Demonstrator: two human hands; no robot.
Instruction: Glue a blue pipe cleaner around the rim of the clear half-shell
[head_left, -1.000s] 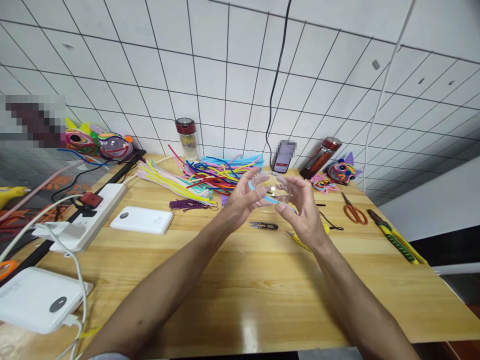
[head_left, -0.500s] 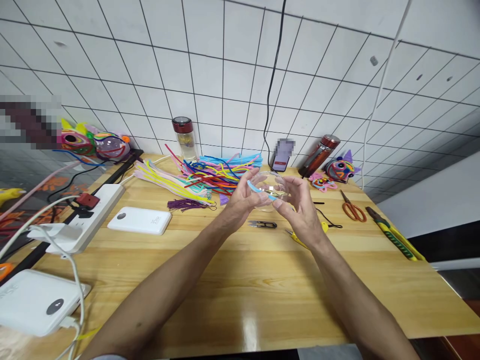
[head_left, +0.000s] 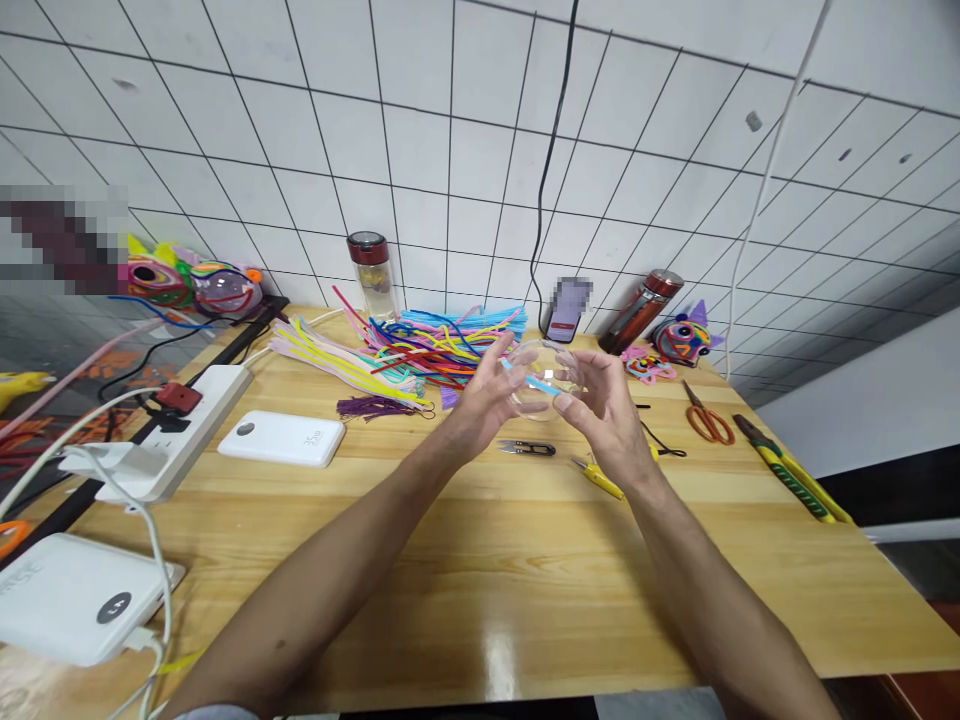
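Observation:
Between my two hands, above the table, is a clear plastic ball (head_left: 546,402). A light-blue pipe cleaner (head_left: 541,384) lies across its near side. My left hand (head_left: 484,405) cups the ball's left side, its fingers passing behind the clear wall. On the other side my right hand (head_left: 606,410) grips the ball, with the thumb pressing the right end of the blue pipe cleaner against it. Below the hands lie small black thread snips (head_left: 527,448) and yellow-handled pliers (head_left: 600,478).
Colourful pipe cleaners (head_left: 420,350) are heaped at the back, near a glass bottle (head_left: 373,280). Orange-handled scissors (head_left: 707,418) and a green-yellow cutter (head_left: 787,470) lie right. A white power bank (head_left: 282,438) and power strip (head_left: 187,430) sit left. Decorated fish balls (head_left: 681,338) stand by the wall.
The ball has turned slightly, so the blue strip now runs straighter across its front. My left thumb has lifted off the strip; my right thumb stays on it.

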